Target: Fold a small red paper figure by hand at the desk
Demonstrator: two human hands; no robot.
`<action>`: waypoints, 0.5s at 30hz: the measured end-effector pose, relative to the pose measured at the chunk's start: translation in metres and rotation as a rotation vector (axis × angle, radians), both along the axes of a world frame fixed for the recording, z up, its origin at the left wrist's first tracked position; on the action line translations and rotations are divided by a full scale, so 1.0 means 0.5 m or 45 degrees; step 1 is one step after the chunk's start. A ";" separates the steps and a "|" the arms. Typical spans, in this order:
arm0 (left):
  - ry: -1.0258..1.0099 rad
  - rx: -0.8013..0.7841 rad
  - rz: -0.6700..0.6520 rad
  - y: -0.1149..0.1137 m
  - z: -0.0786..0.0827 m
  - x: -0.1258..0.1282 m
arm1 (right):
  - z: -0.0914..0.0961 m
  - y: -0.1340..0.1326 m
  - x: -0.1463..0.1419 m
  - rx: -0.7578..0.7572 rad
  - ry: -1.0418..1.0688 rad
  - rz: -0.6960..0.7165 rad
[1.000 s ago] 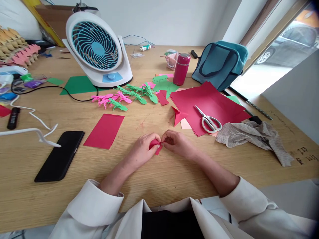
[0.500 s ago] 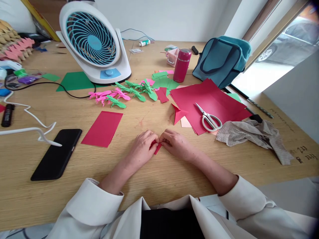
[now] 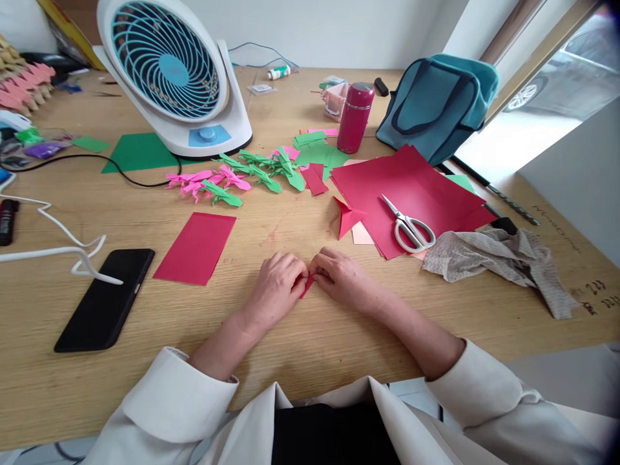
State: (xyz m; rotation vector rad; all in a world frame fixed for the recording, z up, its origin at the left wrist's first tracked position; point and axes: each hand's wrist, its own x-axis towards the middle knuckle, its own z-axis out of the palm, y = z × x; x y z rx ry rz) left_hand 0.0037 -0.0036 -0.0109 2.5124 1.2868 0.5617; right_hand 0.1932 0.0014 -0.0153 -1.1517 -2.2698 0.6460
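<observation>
A small folded red paper piece (image 3: 307,285) lies on the wooden table (image 3: 310,336) between my two hands. My left hand (image 3: 276,287) pinches its left side with curled fingers. My right hand (image 3: 341,278) pinches its right side, fingertips almost meeting the left ones. Most of the paper is hidden under the fingers. A flat red rectangle of paper (image 3: 196,247) lies to the left of my hands. Another folded red piece (image 3: 349,217) sits just beyond my right hand.
Scissors (image 3: 409,226) rest on a stack of red sheets (image 3: 411,194). A crumpled cloth (image 3: 504,258) is at right, a black phone (image 3: 104,298) at left. Pink and green folded figures (image 3: 242,177), a desk fan (image 3: 169,71), a red flask (image 3: 354,117) and a teal bag (image 3: 436,103) stand farther back.
My fingers have closed further over the red paper, so less of it shows. The view has tilted slightly; things on the table have not moved.
</observation>
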 end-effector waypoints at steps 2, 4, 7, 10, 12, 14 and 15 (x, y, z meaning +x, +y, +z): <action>-0.062 -0.029 -0.016 0.000 -0.004 -0.001 | 0.001 0.000 0.001 0.005 -0.005 0.006; -0.112 -0.035 -0.024 -0.001 -0.009 -0.003 | 0.002 -0.001 0.002 0.001 -0.003 0.004; -0.133 -0.004 -0.053 -0.004 -0.014 -0.006 | 0.003 -0.004 0.005 -0.008 0.020 0.014; -0.109 0.058 -0.084 -0.008 -0.016 -0.008 | 0.000 -0.008 0.010 0.009 0.055 0.030; -0.091 0.091 -0.098 -0.009 -0.017 -0.009 | -0.002 -0.012 0.013 0.018 0.054 0.030; -0.084 0.111 -0.104 -0.010 -0.018 -0.010 | -0.003 -0.014 0.016 0.020 0.030 0.022; -0.082 0.116 -0.104 -0.010 -0.018 -0.011 | -0.003 -0.015 0.018 0.020 0.017 0.018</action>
